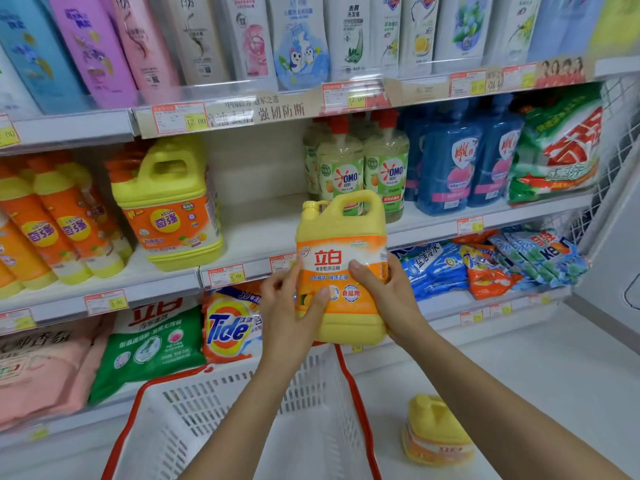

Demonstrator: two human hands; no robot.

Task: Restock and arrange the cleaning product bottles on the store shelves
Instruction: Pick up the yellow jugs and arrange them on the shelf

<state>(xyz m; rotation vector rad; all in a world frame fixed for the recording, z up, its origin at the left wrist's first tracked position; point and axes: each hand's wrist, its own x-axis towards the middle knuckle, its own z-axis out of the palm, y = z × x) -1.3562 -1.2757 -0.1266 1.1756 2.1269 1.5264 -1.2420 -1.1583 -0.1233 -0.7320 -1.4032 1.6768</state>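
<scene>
A yellow detergent jug with an orange and white label [341, 244] is held upright in front of the middle shelf [256, 233]. My left hand [289, 306] grips its lower left side, thumb across the label. My right hand [384, 292] grips its right side. Behind the jug the shelf has a bare gap between a yellow and orange handled jug [169, 206] on the left and green OMO pump bottles [363, 168] on the right. A second yellow jug [436, 431] stands on the floor at the lower right.
A white basket with a red rim [221, 410] sits below my arms. Orange bottles [59, 220] fill the shelf's left end, blue refill pouches [460, 157] and a green bag its right. Shampoo bottles line the top shelf; powder bags [152, 344] fill the lower one.
</scene>
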